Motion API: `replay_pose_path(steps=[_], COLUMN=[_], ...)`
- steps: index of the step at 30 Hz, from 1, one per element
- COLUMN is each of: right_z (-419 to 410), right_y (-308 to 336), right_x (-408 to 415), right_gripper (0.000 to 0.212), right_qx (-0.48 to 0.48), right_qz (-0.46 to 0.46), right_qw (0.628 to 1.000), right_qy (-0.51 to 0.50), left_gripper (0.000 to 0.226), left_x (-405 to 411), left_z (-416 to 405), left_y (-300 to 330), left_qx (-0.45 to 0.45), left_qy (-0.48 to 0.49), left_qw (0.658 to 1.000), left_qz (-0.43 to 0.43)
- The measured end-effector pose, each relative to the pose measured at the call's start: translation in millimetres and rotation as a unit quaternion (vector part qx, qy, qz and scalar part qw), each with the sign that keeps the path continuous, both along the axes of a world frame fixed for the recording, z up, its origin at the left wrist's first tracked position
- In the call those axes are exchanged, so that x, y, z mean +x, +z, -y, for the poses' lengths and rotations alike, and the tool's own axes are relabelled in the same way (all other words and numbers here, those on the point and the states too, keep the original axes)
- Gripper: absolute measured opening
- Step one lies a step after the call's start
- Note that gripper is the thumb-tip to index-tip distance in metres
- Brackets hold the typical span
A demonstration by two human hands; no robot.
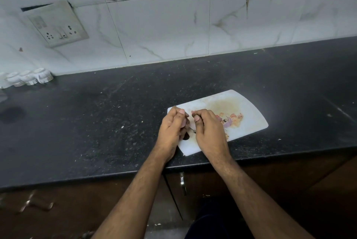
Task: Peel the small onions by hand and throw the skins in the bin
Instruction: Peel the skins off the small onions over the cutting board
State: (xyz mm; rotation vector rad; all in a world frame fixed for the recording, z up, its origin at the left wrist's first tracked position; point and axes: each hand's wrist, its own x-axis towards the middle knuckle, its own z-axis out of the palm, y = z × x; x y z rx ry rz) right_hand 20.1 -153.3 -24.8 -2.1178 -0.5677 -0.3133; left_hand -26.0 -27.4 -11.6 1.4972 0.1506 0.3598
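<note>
A white cutting board (251, 111) lies on the black counter near its front edge. My left hand (173, 126) and my right hand (207, 128) meet over the board's left end, fingers curled inward toward each other. A small onion (190, 123) sits between them, almost wholly hidden by the fingers; a thin dark root end shows just below. Both hands pinch it. To the right of my right hand lies a small heap of onion skins (230, 120), orange and purple, on the board.
A black stone counter (96, 122) runs across the view, with white tiled wall behind and a socket plate (58, 24) at upper left. Several small white cups (29, 77) stand at the back left. Cabinet doors with a metal handle (182, 182) sit below the edge.
</note>
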Motion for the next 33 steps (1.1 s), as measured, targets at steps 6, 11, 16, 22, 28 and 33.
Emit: replay_pose_path(steps=[6, 11, 16, 22, 28, 33], right_z=[-1, 1, 2, 9, 14, 15], right_y=[1, 6, 8, 11, 8, 7], right_x=[-2, -6, -8, -6, -8, -6], right_gripper=[0.021, 0.029, 0.035, 0.021, 0.024, 0.016], right_qx=[0.011, 0.051, 0.054, 0.165, 0.168, 0.148], right_qz=[0.015, 0.029, 0.026, 0.0, 0.015, 0.03], right_qw=[1.0, 0.994, 0.985, 0.983, 0.984, 0.988], right_qy=[0.011, 0.092, 0.161, 0.08, 0.049, 0.019], left_gripper=[0.055, 0.064, 0.067, 0.07, 0.085, 0.069], left_x=[2, 3, 6, 13, 25, 24], left_z=[-9, -5, 6, 26, 33, 29], left_y=[5, 2, 11, 36, 30, 25], left_qx=[-0.128, -0.146, -0.105, -0.066, -0.096, -0.127], left_qy=[0.035, 0.059, 0.107, 0.102, 0.102, 0.071], left_qw=[0.991, 0.988, 0.987, 0.987, 0.984, 0.981], left_qz=[-0.002, -0.001, -0.056, -0.103, -0.112, -0.126])
